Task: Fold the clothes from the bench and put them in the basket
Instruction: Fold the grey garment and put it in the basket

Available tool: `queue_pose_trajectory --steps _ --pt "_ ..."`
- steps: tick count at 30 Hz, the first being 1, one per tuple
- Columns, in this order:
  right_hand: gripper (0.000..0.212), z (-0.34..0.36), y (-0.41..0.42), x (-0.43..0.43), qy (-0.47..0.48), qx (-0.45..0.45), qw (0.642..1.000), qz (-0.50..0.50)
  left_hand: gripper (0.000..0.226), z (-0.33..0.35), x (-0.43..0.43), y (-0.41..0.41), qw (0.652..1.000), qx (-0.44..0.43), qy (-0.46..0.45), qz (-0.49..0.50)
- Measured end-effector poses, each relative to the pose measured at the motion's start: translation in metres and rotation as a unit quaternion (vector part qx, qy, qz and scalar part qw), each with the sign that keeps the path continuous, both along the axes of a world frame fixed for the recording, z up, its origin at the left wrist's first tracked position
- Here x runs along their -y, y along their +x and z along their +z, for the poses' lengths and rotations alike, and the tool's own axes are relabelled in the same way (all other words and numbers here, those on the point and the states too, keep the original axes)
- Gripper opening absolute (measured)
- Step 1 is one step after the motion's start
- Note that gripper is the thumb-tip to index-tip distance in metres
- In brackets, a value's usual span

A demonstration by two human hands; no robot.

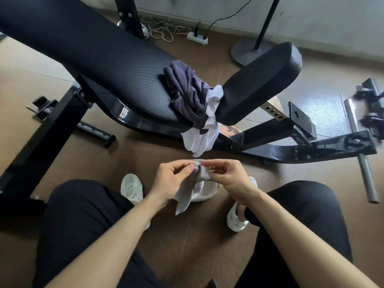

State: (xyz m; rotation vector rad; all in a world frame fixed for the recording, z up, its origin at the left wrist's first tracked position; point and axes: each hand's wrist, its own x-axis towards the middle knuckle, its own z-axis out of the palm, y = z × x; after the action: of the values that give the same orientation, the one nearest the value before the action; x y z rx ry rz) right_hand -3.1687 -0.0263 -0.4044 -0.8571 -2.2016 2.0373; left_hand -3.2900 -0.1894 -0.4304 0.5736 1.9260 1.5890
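Both hands are working in front of the knees. The left hand [172, 179] is pinching the grey cloth [185, 198] between thumb and curled fingers, and the right hand [228, 177] is pinching its upper edge from the other side, fingers bent in. The cloth is being held bunched between them at the top, its long axis running down and toward the left wrist, its loose end dangling free. It looks like a small piece, perhaps a sock, midway through being folded

The basket [209, 193] is sitting on the floor right beneath the hands, between the shoes, so the drop is going to be straight down and both hands are equally near it. Hands and cloth are covering most of it; whether anything is lying inside I cannot tell

The rest is waiting straight ahead on the bench [104, 48]. A dark garment [187, 90] is lying crumpled in the gap between the two pads, and a white garment [199, 140] is hanging under it, its hem ending just beyond the fingertips. Either hand is placed to reach it, I judge
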Motion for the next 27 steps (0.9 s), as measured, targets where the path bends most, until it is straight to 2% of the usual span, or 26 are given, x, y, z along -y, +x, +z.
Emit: queue_pose_trajectory --steps 7,10,12,17,21,25,27 --pt "0.01 0.001 -0.0058 0.0037 0.04 -0.037 0.998 -0.041 0.026 0.0066 0.0018 0.0019 0.998 0.048 0.045 -0.006" --pt "0.005 -0.0059 -0.0077 -0.0014 0.15 -0.017 0.988 -0.02 0.022 0.0061 0.0035 0.0018 0.998 0.045 0.039 0.002" --pt "0.001 -0.0063 -0.0081 -0.0035 0.186 -0.011 0.982 -0.001 0.02 0.0045 0.0045 0.0014 0.999 0.039 0.025 0.003" --pt "0.011 -0.0015 -0.0058 0.0001 0.141 -0.021 0.99 -0.008 0.018 0.0036 0.0045 0.0048 0.999 0.042 0.018 -0.005" --pt "0.018 -0.0038 -0.0079 0.0034 0.166 -0.013 0.986 0.006 0.022 0.005 0.0036 0.0057 0.999 0.036 0.021 -0.025" --pt "0.017 -0.0053 -0.0087 0.0011 0.187 -0.008 0.982 -0.005 0.035 0.0089 0.0048 0.0057 0.997 0.046 0.018 -0.059" --pt "0.016 -0.0061 -0.0098 0.0033 0.209 -0.004 0.978 0.001 0.029 0.0077 0.0041 0.006 0.998 0.025 0.015 -0.052"
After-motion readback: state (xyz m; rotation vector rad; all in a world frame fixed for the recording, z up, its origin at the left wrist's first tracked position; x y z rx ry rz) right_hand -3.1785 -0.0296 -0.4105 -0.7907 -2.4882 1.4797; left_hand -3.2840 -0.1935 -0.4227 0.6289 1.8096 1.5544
